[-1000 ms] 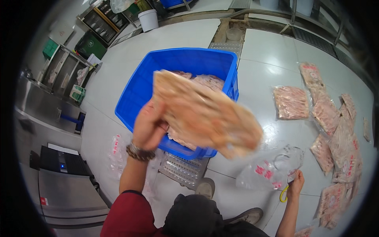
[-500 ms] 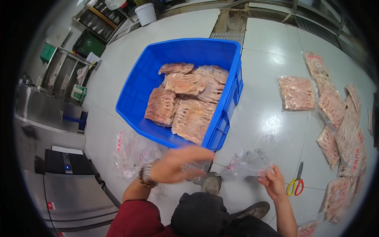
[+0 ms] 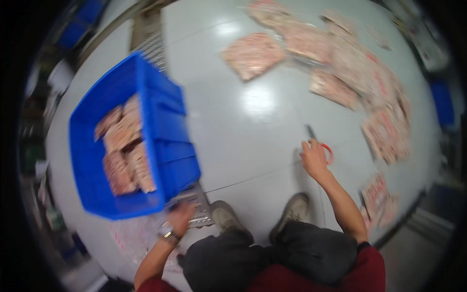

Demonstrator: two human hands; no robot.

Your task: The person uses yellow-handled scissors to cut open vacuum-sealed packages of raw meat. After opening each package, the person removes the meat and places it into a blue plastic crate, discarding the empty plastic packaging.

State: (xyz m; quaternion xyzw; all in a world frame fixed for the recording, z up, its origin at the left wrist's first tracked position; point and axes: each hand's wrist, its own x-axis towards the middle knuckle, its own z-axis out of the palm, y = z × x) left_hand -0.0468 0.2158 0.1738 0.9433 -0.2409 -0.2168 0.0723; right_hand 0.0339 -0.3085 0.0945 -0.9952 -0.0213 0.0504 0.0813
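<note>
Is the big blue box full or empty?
Partly full. The blue crate holds several pinkish packs lying across its floor, with much of its blue inside wall showing above them.

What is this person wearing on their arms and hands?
Both forearms are bare, and neither the left hand nor the right hand wears a glove. Dark red short sleeves show at the lower edge. A wristwatch with a metal-looking band circles the left wrist. The picture is blurred, so finer details cannot be told.

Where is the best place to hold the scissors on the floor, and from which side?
By the red handle loops of the scissors, from the near side. The right hand already rests on them, while the dark blades point away. Blur hides finer detail.
</note>
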